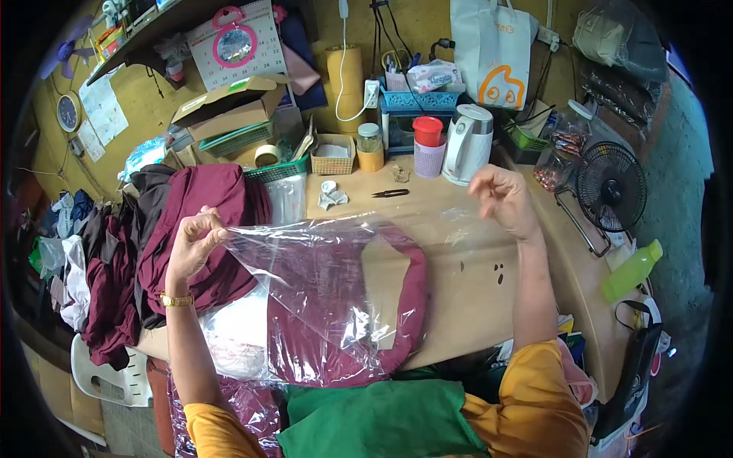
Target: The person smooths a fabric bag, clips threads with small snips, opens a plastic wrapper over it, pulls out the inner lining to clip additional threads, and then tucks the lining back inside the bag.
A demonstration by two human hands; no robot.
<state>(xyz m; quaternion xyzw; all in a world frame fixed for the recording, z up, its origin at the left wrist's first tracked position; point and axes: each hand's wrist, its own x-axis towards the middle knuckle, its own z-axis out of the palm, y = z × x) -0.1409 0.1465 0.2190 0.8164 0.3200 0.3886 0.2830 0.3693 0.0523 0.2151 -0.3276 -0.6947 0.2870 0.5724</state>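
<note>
A large clear plastic bag (313, 267) stretches across the table in front of me, with a folded maroon garment (412, 305) under or inside it; I cannot tell which. My left hand (197, 237), with a gold watch on the wrist, pinches the bag's upper left corner, and creases fan out from its fingers. At the bag's far right end my right hand (504, 200) is raised, its fingers loosely bent and apart from the thumb. The film there is too clear to show whether it touches that hand.
Maroon and dark clothes (202, 221) are heaped on the left. Black thread snips (391, 193) lie behind the bag. Along the back stand a white kettle (468, 145), a lilac cup (430, 159) and a jar (370, 149). A black fan (611, 187) and green bottle (632, 271) are right.
</note>
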